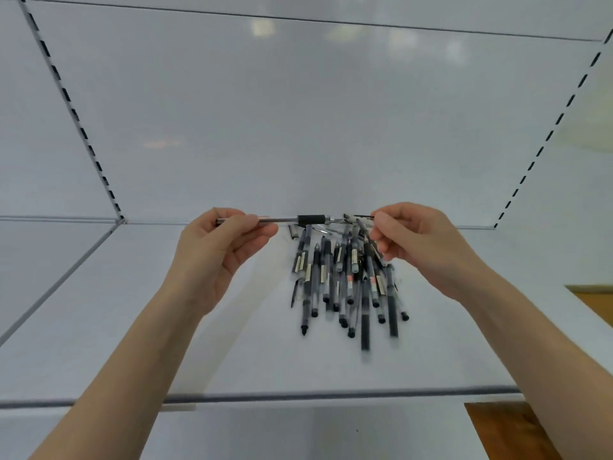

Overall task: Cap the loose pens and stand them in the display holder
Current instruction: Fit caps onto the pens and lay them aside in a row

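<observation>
left hand [225, 240] pinches a slim pen [310, 220] by its smooth barrel end, held level, with the black rubbery grip toward the right. right hand [418, 244] has its fingers clamped on a small cap [352, 219] just off the tip, kinda blurry. below them a heap of loose pens [348, 280] lies on the glossy white shelf [166, 327].

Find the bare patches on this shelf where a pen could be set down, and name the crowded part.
Bare shelf lies left of the pen pile, under the left hand, and along the front edge. A narrower strip lies right of the pile, under the right hand. The pile itself is crowded.
</observation>
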`<action>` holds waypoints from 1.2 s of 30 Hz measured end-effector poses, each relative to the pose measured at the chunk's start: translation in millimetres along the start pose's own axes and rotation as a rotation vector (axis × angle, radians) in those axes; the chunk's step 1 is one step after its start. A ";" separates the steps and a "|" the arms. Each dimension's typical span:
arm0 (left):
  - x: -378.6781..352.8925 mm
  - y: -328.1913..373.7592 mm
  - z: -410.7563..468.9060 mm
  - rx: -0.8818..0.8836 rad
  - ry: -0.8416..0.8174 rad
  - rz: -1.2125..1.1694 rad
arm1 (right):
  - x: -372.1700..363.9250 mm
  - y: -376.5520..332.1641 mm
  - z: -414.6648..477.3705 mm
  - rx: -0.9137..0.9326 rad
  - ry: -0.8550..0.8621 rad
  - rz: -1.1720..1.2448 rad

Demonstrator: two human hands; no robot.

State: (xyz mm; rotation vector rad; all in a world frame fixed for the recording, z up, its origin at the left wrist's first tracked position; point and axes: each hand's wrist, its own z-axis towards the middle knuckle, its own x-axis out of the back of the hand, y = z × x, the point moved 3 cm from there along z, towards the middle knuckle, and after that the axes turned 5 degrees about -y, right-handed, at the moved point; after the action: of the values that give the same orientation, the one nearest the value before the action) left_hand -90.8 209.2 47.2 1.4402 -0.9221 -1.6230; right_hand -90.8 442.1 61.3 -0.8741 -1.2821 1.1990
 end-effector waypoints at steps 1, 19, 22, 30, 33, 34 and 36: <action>-5.3 -2.2 -2.2 0.004 -0.004 -0.001 | 3.3 0.7 -1.5 0.004 0.005 -0.004; -52.9 -33.3 -27.1 0.041 -0.032 0.006 | 29.1 12.2 -26.9 0.008 -0.151 0.086; -56.9 -35.9 -28.1 0.037 -0.097 0.123 | 30.8 12.7 -27.5 0.027 -0.141 0.034; -62.9 -31.8 -32.2 -0.285 -0.249 1.161 | 26.6 6.6 -30.9 0.121 -0.128 -0.119; -57.6 -32.4 -31.8 -0.369 -0.249 1.141 | 18.1 8.9 -28.5 0.117 -0.135 -0.136; -55.0 -33.9 -32.2 -0.370 -0.252 1.134 | 14.7 10.9 -27.2 0.113 -0.134 -0.135; -48.9 -37.7 -34.1 -0.336 -0.224 1.129 | 7.9 14.5 -24.7 0.117 -0.133 -0.131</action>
State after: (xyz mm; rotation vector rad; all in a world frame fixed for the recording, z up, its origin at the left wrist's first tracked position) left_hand -56.4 268.8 31.8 0.3265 -1.1962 -0.9761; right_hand -69.8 456.2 45.8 -0.6251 -1.3397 1.2305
